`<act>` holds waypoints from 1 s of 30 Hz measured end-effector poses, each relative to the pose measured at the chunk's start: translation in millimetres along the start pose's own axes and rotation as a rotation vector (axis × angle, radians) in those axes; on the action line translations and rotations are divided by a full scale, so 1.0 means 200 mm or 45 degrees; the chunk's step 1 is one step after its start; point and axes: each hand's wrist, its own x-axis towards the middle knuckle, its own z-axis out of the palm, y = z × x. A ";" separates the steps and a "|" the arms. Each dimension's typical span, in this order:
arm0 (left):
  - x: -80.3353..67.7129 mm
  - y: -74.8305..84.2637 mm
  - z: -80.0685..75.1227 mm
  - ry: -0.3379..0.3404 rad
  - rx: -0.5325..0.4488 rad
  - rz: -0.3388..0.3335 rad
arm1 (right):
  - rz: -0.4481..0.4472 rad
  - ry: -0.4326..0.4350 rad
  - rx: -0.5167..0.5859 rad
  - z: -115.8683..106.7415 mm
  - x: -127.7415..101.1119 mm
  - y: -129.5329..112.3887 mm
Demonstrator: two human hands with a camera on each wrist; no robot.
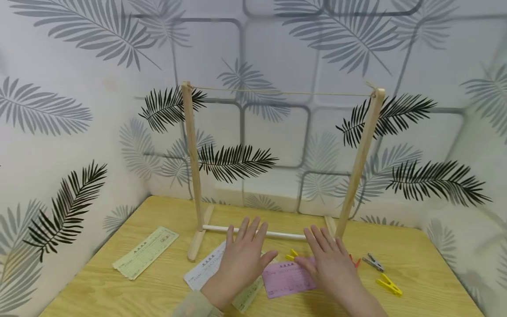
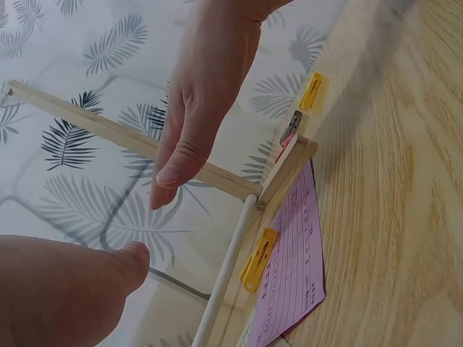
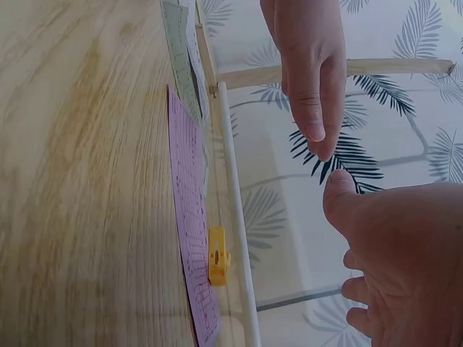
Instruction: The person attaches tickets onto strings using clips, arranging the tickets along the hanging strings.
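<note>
Both hands hover over the table with fingers spread out straight, holding nothing. My left hand [image 1: 244, 255] is above a white slip [image 1: 206, 266] and a green slip [image 1: 249, 295], partly covering both. To its right, my right hand [image 1: 330, 262] overlaps the right end of a pink slip [image 1: 287, 279] in the head view. A yellow clothespin [image 1: 292, 254] lies at the pink slip's far edge, and shows closer as a yellow clip [image 2: 258, 260] in the left wrist view. A red clothespin [image 1: 355, 261] is partly hidden behind the right hand.
A wooden frame [image 1: 193, 167] stands behind the hands, with a string [image 1: 277, 92] across its top and a white rod [image 1: 277, 234] low down. Greenish slips [image 1: 146, 253] lie at left. A grey clothespin [image 1: 373, 263] and another yellow clothespin [image 1: 389, 285] lie at right.
</note>
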 end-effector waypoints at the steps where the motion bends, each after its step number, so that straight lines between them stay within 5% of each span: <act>1: 0.00 0.01 0.01 -0.002 -0.006 0.000 | 0.000 -0.001 -0.003 0.00 0.00 0.01; 14: 0.01 0.08 0.06 0.000 0.014 0.063 | 0.039 -0.030 0.015 -0.01 -0.02 0.08; 30: 0.00 0.10 0.16 -0.052 0.003 0.050 | 0.033 -0.206 0.125 0.02 -0.01 0.18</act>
